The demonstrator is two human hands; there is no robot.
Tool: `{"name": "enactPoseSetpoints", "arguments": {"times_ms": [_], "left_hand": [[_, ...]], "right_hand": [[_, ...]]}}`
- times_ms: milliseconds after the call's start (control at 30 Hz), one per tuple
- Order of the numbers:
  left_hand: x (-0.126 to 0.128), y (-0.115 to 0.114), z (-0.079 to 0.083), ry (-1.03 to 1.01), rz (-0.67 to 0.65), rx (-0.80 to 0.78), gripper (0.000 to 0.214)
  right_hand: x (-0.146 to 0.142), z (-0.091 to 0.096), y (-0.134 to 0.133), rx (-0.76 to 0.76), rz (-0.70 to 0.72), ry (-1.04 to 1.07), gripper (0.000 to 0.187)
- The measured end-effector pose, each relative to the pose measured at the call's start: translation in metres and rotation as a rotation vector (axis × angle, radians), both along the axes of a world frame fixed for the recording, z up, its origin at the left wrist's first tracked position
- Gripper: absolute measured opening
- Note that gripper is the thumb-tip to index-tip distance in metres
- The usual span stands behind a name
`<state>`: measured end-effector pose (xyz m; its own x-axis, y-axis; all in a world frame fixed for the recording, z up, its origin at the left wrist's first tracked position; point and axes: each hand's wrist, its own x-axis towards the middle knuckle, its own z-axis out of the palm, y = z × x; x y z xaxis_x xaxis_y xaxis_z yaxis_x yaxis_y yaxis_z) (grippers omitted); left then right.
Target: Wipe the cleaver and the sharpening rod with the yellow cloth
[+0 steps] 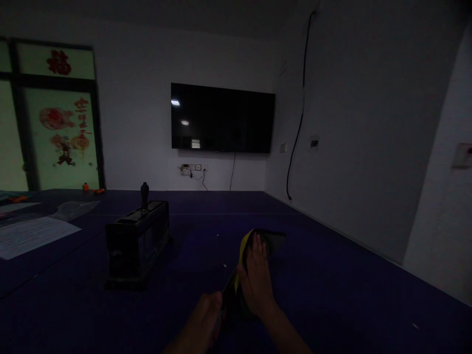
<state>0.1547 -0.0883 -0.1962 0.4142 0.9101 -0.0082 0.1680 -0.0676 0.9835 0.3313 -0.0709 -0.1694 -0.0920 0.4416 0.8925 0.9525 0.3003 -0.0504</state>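
Observation:
A dark flat piece with a yellow edge (275, 241), perhaps folded fabric or a pouch, lies on the dark blue surface (332, 285) in front of me. My right hand (256, 278) rests flat on top of it with fingers stretched out together. My left hand (206, 317) is curled at the near corner of the piece, fingers closed on its edge. The room is dim and details of the piece are hard to make out.
A dark box (138, 241) with a small upright knob (144, 195) stands to the left. White papers (33, 233) lie at the far left. A black wall screen (222, 118) hangs ahead, and a white wall (368, 147) runs along the right.

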Motion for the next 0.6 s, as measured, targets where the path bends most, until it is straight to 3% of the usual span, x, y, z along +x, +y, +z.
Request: {"name": "enactPoseSetpoints", "arguments": {"times_ms": [400,600], "left_hand": [[0.010,0.010,0.002,-0.091,0.058,-0.173,0.080],[0.010,0.020,0.000,-0.166,0.148,-0.180,0.078]], "right_hand": [[0.010,-0.009,0.014,-0.114,0.021,0.207,0.066],[0.002,-0.017,0.015,-0.180,0.098,0.147,0.064]]}}
